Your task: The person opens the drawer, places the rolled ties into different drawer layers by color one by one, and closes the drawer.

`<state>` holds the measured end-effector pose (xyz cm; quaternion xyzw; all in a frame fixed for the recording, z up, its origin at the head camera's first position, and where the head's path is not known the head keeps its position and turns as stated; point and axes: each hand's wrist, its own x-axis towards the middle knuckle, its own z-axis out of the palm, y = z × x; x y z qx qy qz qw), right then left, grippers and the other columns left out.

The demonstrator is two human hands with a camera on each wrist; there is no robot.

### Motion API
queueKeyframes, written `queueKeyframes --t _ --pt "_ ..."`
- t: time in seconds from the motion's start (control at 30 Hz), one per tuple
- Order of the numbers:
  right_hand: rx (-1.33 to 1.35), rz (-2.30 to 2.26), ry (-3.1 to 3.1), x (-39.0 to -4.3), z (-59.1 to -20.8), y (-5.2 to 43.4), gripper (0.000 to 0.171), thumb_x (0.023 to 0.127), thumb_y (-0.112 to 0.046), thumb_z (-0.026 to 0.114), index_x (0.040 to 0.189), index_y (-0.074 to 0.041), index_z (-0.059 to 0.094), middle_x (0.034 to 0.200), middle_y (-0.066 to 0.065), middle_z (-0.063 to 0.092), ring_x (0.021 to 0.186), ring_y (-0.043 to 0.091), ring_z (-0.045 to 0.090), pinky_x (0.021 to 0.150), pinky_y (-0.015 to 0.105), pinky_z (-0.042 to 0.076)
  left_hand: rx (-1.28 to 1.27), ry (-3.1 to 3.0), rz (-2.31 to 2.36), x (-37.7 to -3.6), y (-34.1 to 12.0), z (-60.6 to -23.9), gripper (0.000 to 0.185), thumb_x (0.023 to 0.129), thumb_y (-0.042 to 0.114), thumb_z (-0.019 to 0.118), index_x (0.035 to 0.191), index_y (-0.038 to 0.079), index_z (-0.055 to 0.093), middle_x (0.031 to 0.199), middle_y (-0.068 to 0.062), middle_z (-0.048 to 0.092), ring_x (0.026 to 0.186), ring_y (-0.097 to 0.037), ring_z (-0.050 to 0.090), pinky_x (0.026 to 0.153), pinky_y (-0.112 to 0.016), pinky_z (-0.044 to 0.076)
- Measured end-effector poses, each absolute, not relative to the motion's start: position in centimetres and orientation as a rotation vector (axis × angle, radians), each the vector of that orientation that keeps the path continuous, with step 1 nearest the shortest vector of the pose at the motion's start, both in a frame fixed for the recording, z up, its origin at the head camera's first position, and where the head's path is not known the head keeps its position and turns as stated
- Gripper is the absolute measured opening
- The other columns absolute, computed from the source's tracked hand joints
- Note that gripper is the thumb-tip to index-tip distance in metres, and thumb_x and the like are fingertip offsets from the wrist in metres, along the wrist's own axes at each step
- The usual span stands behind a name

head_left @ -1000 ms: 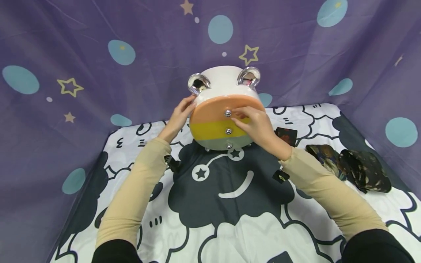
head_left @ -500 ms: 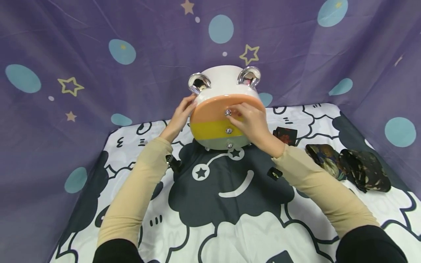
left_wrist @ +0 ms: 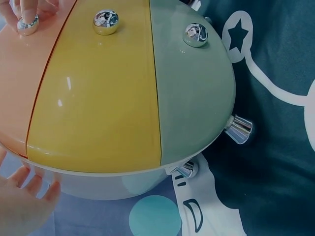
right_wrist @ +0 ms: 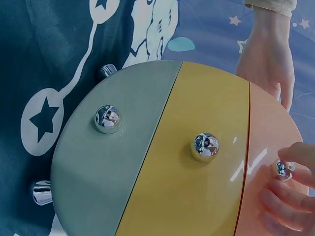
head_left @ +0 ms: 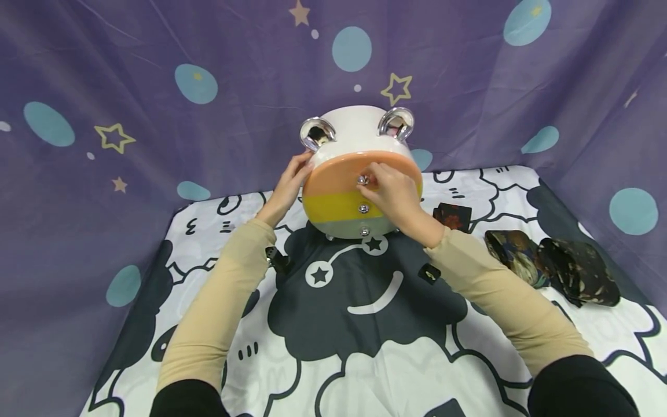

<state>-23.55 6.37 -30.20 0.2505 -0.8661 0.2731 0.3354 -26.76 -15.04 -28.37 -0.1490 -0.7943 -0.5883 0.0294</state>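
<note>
A rounded white box with silver ears [head_left: 359, 130] stands at the back of the cloth. Its front has three drawers: an orange one [head_left: 333, 176] on top, a yellow one [head_left: 333, 207] and a grey-green one [left_wrist: 197, 98], each with a silver ball knob. My right hand [head_left: 397, 194] pinches the top knob [right_wrist: 282, 169] between thumb and fingers; the orange drawer sits flush with the yellow one. With fingers straight, my left hand [head_left: 288, 188] rests against the box's left side below the ear; in the left wrist view its fingertips lie along the white shell.
To the right lie a small dark patterned folded cloth [head_left: 453, 217] and two dark floral pouch-like bundles [head_left: 516, 255]. A purple starry curtain [head_left: 250, 116] hangs close behind the box. Short silver feet [left_wrist: 239, 129] lift the box off the printed cloth [head_left: 365, 330].
My right hand has moved left onto the top knob and its fingers have closed around it. The left hand and the box have stayed in place.
</note>
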Motion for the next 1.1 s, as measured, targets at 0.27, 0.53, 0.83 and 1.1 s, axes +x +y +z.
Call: queueKeyframes --t 0.27,0.53,0.83,1.1 --pt "0.616 0.655 -2.271 -23.5 -30.2 6.1 0.014 0.074 -0.013 0.067 0.081 -0.006 0.057 0.07 0.006 0.058 0.057 0.019 0.053 0.045 0.03 0.041 -0.489 -2.446 -1.788 -26.6 -14.9 -28.3 0.038 0.094 0.012 0.041 0.128 -0.004 0.039 0.142 -0.013 0.026 0.131 -0.019 0.022 0.105 -0.025 0.02" --pt "0.62 0.601 -2.225 -23.1 -30.2 6.1 0.013 0.072 -0.012 0.066 0.076 -0.006 0.055 0.064 0.005 0.054 0.05 0.018 0.048 0.042 0.028 0.036 -0.501 -2.437 -1.802 -28.2 -15.4 -29.5 0.038 0.094 0.015 0.042 0.128 -0.001 0.039 0.143 -0.012 0.025 0.131 -0.017 0.021 0.106 -0.026 0.018" --pt "0.652 0.578 -2.179 -22.4 -30.2 6.1 0.013 0.07 -0.011 0.066 0.074 -0.006 0.055 0.063 0.005 0.054 0.051 0.018 0.049 0.041 0.028 0.037 -0.487 -2.449 -1.781 -28.4 -15.5 -29.8 0.038 0.094 0.017 0.041 0.129 0.0 0.039 0.142 -0.01 0.026 0.13 -0.016 0.023 0.105 -0.026 0.02" --pt "0.679 0.532 -2.16 -21.4 -30.2 6.2 0.012 0.07 -0.01 0.066 0.073 -0.006 0.054 0.063 0.004 0.053 0.05 0.019 0.048 0.041 0.029 0.036 -0.468 -2.475 -1.798 -26.5 -14.9 -28.1 0.038 0.094 0.011 0.038 0.129 -0.006 0.035 0.142 -0.014 0.024 0.131 -0.022 0.022 0.106 -0.028 0.02"
